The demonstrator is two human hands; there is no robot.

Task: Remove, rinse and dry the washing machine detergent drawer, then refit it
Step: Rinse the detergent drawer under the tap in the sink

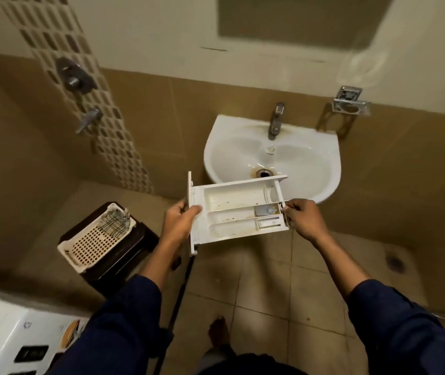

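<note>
I hold the white detergent drawer (pixel 232 209) level in the air, just in front of the white wall basin (pixel 321 169). Brown residue streaks its compartments. My left hand (pixel 180 223) grips the drawer's front panel end, thumb on top. My right hand (pixel 305 217) pinches the rear end near the small softener insert. A metal tap (pixel 276 120) stands at the back of the basin, with no water visible. A corner of the white washing machine (pixel 4 334) shows at the lower left.
A dark stool carrying a cream plastic basket (pixel 94 239) stands to the left on the floor. Shower fittings (pixel 75 77) hang on the left wall. A chrome soap holder (pixel 350 104) is right of the tap. A floor drain (pixel 394 262) lies to the right.
</note>
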